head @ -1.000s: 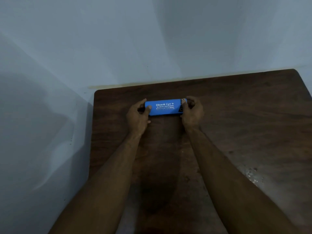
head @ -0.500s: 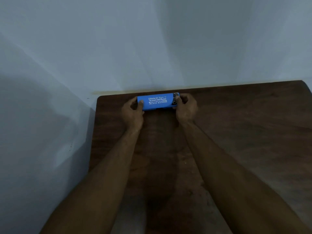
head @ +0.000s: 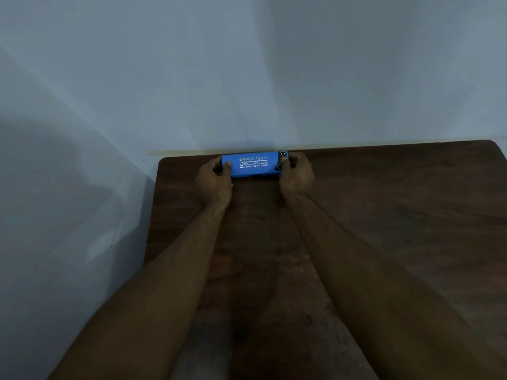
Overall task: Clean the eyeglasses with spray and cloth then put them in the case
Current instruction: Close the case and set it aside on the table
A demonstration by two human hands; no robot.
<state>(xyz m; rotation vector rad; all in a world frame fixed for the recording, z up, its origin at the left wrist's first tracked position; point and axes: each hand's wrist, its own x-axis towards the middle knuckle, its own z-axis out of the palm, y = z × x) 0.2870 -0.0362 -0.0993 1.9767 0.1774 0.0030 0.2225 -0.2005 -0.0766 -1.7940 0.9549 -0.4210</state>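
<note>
Now both hands (head: 216, 178) grip blue case (head: 253, 164) (lid shut) on table (head: 384, 215).

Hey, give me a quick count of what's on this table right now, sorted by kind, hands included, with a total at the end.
Blue eyeglass case: 1, closed, at the far edge of the wooden table
Hands: 2, left hand and right hand, one gripping each end of the case
Eyeglasses, spray, cloth: 0 in view
Total: 3

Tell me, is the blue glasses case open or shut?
Shut: the blue rectangular glasses case shows its printed lid flat, no gap, gripped at both ends.
</note>
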